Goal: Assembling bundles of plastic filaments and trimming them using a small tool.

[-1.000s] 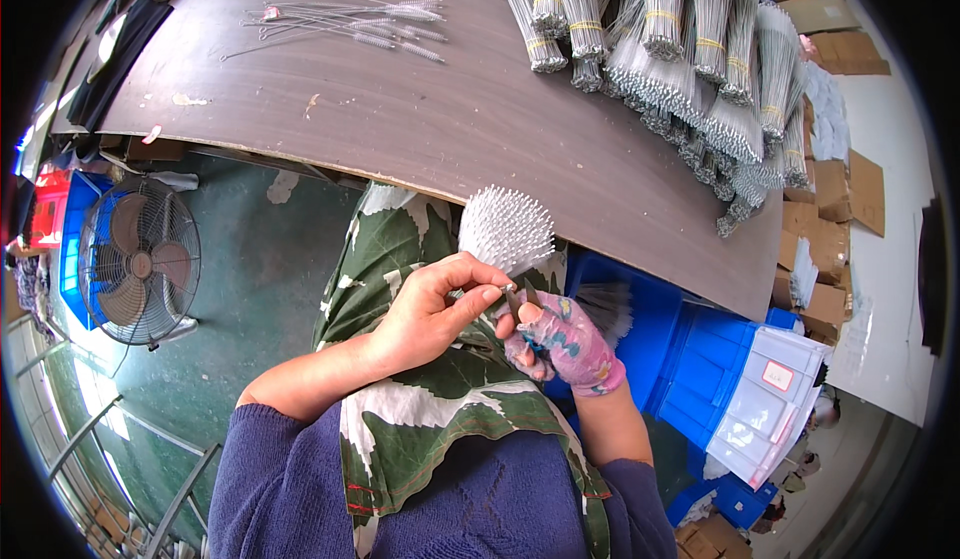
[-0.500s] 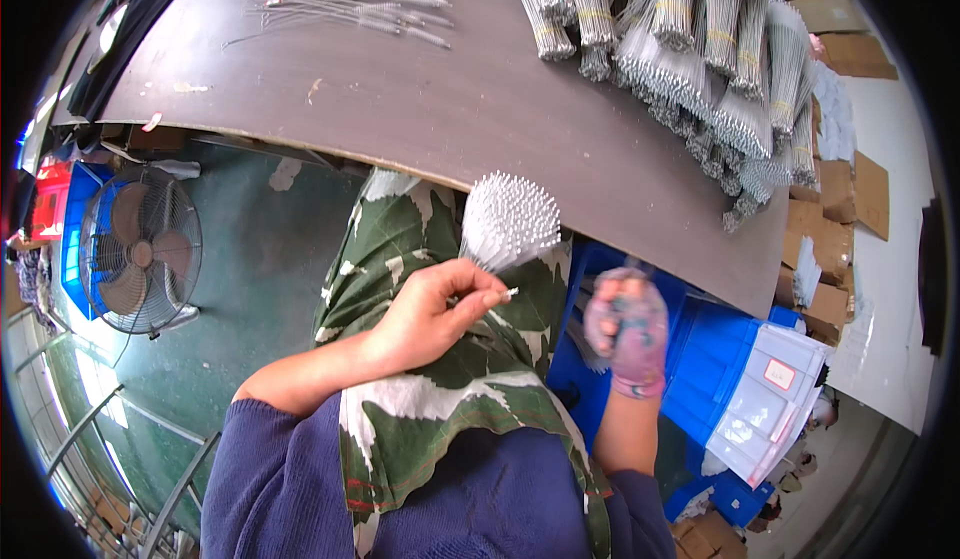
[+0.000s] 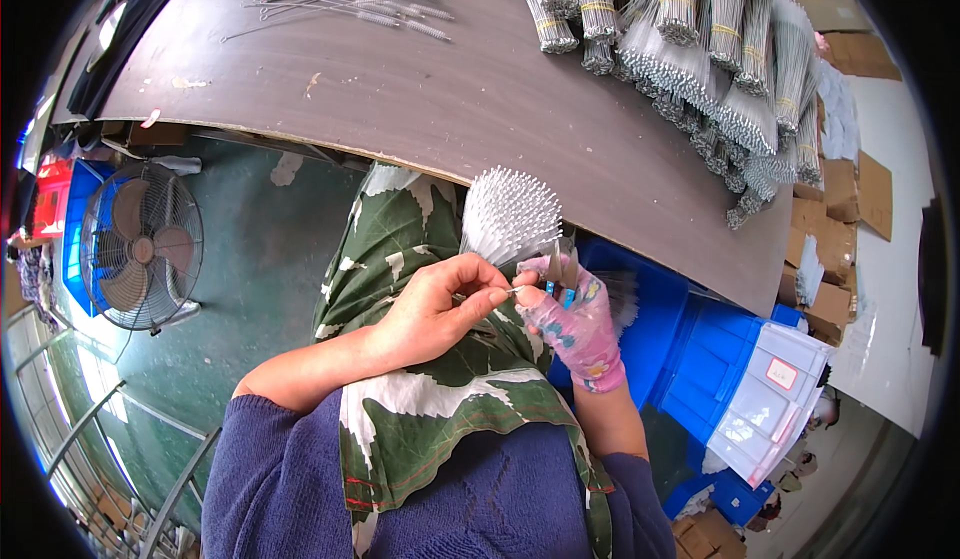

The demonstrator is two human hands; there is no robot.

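Observation:
My left hand (image 3: 450, 299), bare, is closed in a pinch on a small thin piece with a whitish end (image 3: 513, 291). In a pink flowered fingerless glove, my right hand (image 3: 575, 321) is closed around small snips with blue grips (image 3: 569, 294), blades pointing away from me. Its thumb and finger meet the same thin piece, fingertips close to my left ones. Just beyond both hands, a bundle of thin white-tipped brushes (image 3: 512, 214) rests against my lap at the table's edge, tips fanned out. Its lower part is hidden behind my hands.
Several tied bundles of wire brushes (image 3: 680, 29) are piled at the table's (image 3: 400, 79) far right. Loose brushes (image 3: 370, 4) lie at the far left. Blue bins (image 3: 710, 359) stand right of my lap, and a floor fan (image 3: 142, 249) stands left.
My right hand has come left from beside the bin to meet my left hand, and the snips now show in it. My left hand has barely moved.

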